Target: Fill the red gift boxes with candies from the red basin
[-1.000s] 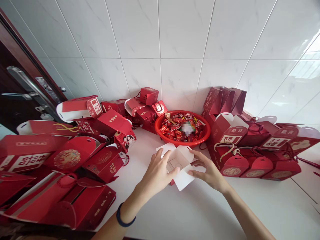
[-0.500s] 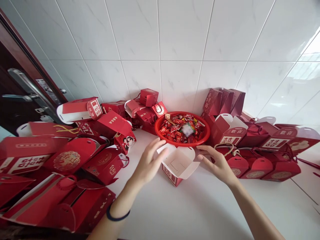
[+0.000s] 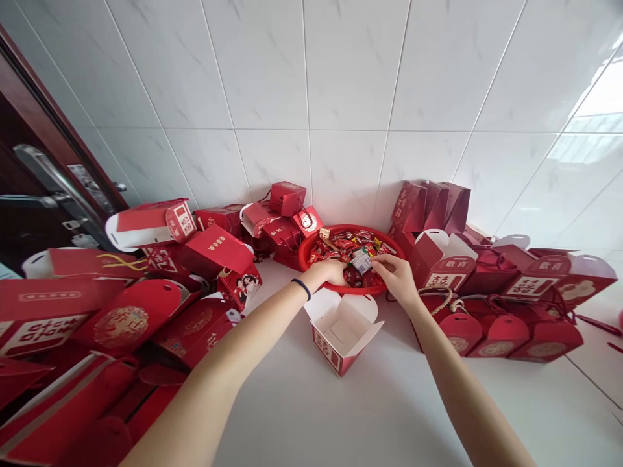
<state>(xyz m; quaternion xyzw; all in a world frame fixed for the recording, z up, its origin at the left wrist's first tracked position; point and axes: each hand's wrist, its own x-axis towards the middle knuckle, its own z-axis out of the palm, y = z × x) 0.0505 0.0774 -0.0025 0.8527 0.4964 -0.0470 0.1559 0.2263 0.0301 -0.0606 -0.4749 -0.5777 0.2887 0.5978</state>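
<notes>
Both my hands reach into a red bowl (image 3: 311,241) full of wrapped candies (image 3: 348,243) at the back of the white surface. My left hand (image 3: 329,271) curls into the candies at the bowl's near left side; what its fingers hold is hidden. My right hand (image 3: 396,275) has its fingers pinched on a small wrapped candy (image 3: 361,261) over the bowl. Just in front of the bowl stands a small red box (image 3: 343,334) with its white flaps open and nothing visible inside.
Red gift boxes and bags lie piled on the left (image 3: 131,318) and stand in rows on the right (image 3: 506,305). More red boxes (image 3: 287,207) lean against the white tiled wall. A dark door with a metal handle (image 3: 46,188) is at far left.
Both hands left the small box's flaps and moved forward into the red bowl. The box now stands open on the surface by itself. The right hand has closed on a candy.
</notes>
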